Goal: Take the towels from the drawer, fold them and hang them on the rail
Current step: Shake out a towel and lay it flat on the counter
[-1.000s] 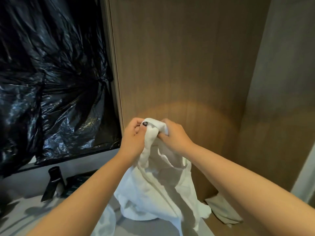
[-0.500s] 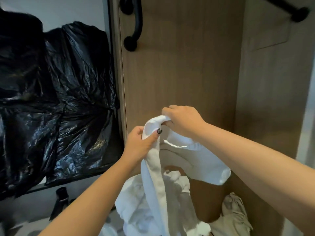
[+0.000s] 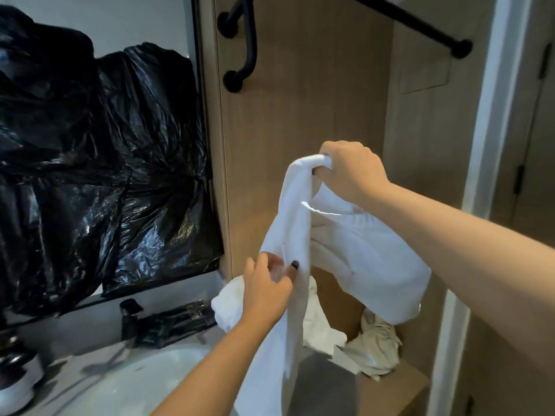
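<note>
A: Dim, warm indoor light. Wood panel (image 3: 303, 121) is brightest mid-frame and falls off toward the corners.
B: Glare?
A: Specular streaks on the black plastic sheeting (image 3: 99, 181). White towel (image 3: 354, 250) close to clipping.
B: Sharpness?
A: Soft overall. Forearms at the bottom edge smear, and the door frame (image 3: 492, 115) bows from wide-angle distortion.

At the lower left of the frame my pale counter (image 3: 90, 382) carries a black faucet (image 3: 129, 318); at lower right, a wooden shelf (image 3: 402, 388) holds a crumpled cream cloth (image 3: 375, 346).
</note>
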Available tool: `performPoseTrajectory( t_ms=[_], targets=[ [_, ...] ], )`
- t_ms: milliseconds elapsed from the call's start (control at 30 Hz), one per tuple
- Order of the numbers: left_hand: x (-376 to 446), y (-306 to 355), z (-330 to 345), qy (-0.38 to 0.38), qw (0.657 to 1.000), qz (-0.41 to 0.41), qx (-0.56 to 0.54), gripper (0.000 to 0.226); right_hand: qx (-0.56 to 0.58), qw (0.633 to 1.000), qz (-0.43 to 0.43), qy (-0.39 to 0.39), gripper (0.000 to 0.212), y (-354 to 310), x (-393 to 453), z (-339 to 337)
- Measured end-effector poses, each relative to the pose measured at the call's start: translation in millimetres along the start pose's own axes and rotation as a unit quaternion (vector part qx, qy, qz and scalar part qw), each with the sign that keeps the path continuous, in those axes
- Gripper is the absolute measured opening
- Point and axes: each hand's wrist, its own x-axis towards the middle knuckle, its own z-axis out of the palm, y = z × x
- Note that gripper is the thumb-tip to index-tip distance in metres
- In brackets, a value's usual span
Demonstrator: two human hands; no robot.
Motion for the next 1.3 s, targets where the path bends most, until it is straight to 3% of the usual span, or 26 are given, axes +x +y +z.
performPoseTrajectory(
  t_ms=[100,267,367,433,567,633,767,900,1000,1167,1300],
  targets=[
    [-37,-4,5,0.017,0.999,0.032,0.02,0.02,-0.008,0.998,0.059,-0.005,0.013,5,-30,-20],
    [-84,11,14,0.018,0.994,0.012,-0.108,0.016,0.001,0.988,0.143,-0.048,0.01,16,-75,-42],
    [-105,28,33,-0.025,0.997,0.008,-0.071,0.071,0.037,0.985,0.154,-0.068,0.005,9,-90,-44],
    [-109,39,46,-0.015,0.999,-0.001,-0.036,0.092,0.049,0.985,0.137,-0.088,0.005,0,-95,-46],
    [-106,36,61,0.026,0.995,-0.048,-0.084,0.083,0.065,0.989,0.072,-0.11,0.006,-8,-98,-53],
    [-110,29,67,0.037,0.995,-0.034,-0.085,0.077,0.075,0.99,0.05,-0.11,0.005,-3,-95,-57],
    [-108,26,70,0.022,0.995,-0.037,-0.092,0.035,0.088,0.988,0.052,-0.111,0.01,20,-83,-62],
    [-108,19,72,0.028,0.993,-0.025,-0.113,0.013,0.125,0.983,0.068,-0.114,0.013,37,-74,-61],
    [-113,24,75,0.021,0.989,-0.028,-0.145,0.013,0.133,0.98,0.039,-0.145,0.01,37,-77,-54],
    [-127,54,76,0.021,0.963,-0.008,-0.267,0.034,0.205,0.966,-0.039,-0.15,0.016,33,-90,-49],
    [-156,55,84,0.003,0.973,-0.009,-0.23,0.033,0.286,0.939,0.001,-0.19,0.028,38,-113,-39]
  ],
)
